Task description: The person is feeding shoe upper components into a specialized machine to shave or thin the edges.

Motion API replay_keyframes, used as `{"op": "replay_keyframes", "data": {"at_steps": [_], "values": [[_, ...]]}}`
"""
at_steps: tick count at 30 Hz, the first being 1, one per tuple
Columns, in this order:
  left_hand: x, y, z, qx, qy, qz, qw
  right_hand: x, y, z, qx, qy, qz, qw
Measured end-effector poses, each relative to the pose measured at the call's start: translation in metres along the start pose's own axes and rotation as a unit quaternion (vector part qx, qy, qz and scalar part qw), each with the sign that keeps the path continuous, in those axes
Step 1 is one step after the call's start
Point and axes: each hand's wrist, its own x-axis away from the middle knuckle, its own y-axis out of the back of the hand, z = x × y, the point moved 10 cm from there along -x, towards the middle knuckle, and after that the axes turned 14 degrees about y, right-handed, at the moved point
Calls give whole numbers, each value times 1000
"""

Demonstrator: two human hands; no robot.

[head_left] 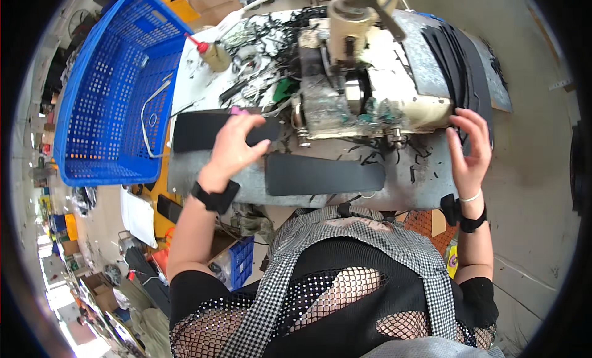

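Note:
My left hand (233, 145) is open, fingers curved and apart, over or beside a dark flat panel (194, 131) at the left of the worktable. Whether it touches the panel I cannot tell. A second dark, tapered panel (324, 175) lies flat near the table's front edge, between my hands. Off to the right, my right hand (472, 149) is also open and holds nothing visible. It is nearest to a stack of long dark strips or panels (459, 68). A cream bench machine (425, 109) with a worn metal front stands between and beyond my hands.
A big blue plastic crate (111, 176) stands at the left. Behind my left hand are a bottle with a red nozzle (216, 57) and heaps of black trimmings (277, 34). Scraps also lie on the metal tabletop (407, 194). A smaller blue crate (242, 262) sits below.

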Motion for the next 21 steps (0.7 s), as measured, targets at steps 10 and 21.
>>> {"op": "replay_keyframes", "data": {"at_steps": [10,21], "values": [[-23,-34,119,-336,15,203,920,2,-138,124,-172,46,155,972],[-17,-26,115,-294,-62,187,935,74,-220,127,-121,29,351,928]]}}
